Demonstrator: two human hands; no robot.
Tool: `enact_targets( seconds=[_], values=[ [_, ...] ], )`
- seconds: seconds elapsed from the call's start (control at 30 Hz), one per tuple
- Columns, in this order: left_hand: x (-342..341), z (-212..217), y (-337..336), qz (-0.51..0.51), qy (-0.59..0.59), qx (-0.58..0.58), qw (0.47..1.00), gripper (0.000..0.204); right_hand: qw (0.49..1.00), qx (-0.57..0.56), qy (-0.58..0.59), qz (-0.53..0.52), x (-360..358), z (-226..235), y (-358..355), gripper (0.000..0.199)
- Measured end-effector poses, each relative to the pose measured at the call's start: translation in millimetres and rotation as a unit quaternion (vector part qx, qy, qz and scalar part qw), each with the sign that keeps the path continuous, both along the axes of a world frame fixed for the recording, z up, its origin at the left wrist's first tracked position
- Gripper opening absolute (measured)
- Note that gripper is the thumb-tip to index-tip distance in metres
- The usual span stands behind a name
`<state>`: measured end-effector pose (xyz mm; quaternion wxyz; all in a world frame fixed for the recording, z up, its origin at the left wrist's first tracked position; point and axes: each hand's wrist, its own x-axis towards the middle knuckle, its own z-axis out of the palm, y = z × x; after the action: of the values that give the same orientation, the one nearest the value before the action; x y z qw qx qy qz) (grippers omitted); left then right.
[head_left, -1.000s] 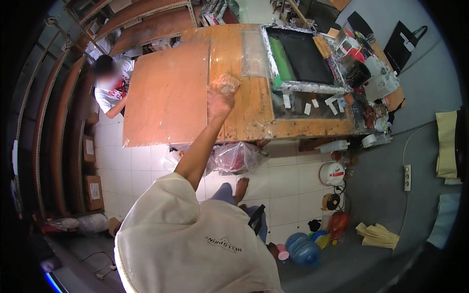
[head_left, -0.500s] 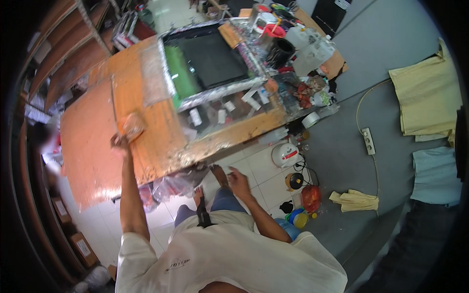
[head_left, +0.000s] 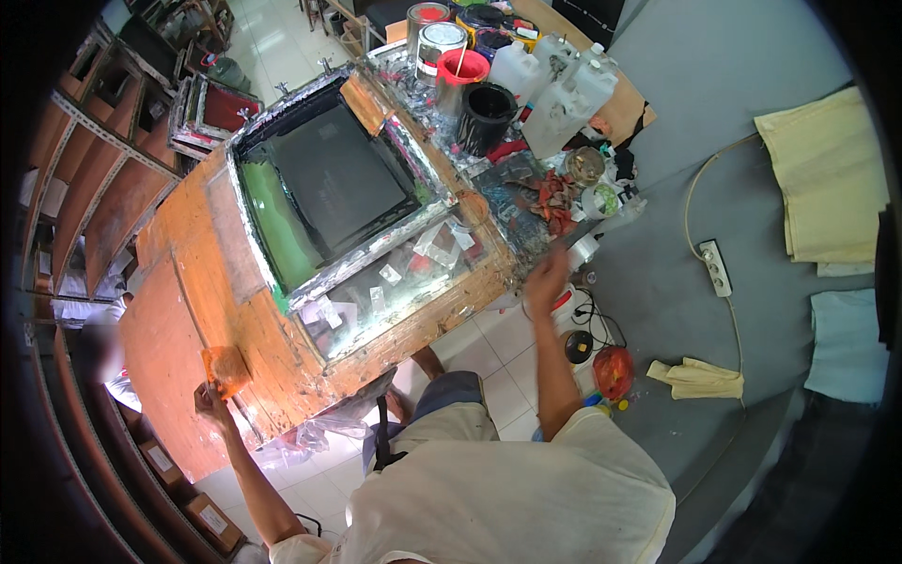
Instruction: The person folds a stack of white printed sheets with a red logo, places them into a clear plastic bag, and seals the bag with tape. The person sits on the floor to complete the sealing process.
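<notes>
In the head view, a worn wooden desk [head_left: 188, 310] stained orange is seen from above, carrying a screen-printing frame [head_left: 329, 188] with a dark mesh and a green strip along its left side. The left hand [head_left: 209, 399] is raised at the near left edge of the desk, its fingers [head_left: 218, 383] closed on a small orange-stained transparent sheet [head_left: 225, 367], which lies against the desk top just left of the frame's near corner. The right hand [head_left: 547, 282] is held at the near right corner of the desk, beside a clutter of rags and small pots [head_left: 564, 188]; it is blurred, so whether its fingers are apart or together cannot be told, and nothing can be made out in it. Paint cans [head_left: 442, 42], a red cup [head_left: 462, 68], a black bucket [head_left: 487, 108] and white plastic jugs [head_left: 554, 94] are grouped at the far right end of the desk. On the grey floor to the right, a power strip [head_left: 716, 268] with its cable, yellow cloths [head_left: 695, 378] and folded fabric [head_left: 827, 179] are laid well apart. Wooden shelving [head_left: 85, 179] is seen on the left, with another person [head_left: 99, 329] blurred beside it
</notes>
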<state>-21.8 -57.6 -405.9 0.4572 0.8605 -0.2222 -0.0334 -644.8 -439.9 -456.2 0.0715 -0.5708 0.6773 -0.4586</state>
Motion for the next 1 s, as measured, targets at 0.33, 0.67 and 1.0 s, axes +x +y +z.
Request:
enact_targets(
  seconds=[0.33, 0.67, 1.0],
  values=[
    [-84.5, 112.5, -14.0, -0.007, -0.116, 0.077, 0.99, 0.021, 0.985, 0.015, 0.125, -0.119, -154.2, 33.7, -113.2, 0.03],
    [-170.8, 138.9, 127.2, 0.074, -0.002, 0.055, 0.996, 0.018, 0.979, -0.117, -0.041, 0.161, 85.2, 109.5, 34.5, 0.021],
    [-224.6, -4.6, 435.9, 0.207, 0.274, 0.137, 0.929, 0.018, 0.705, 0.171, -0.123, 0.677, 366.5, 78.0, 398.3, 0.021]
  ],
)
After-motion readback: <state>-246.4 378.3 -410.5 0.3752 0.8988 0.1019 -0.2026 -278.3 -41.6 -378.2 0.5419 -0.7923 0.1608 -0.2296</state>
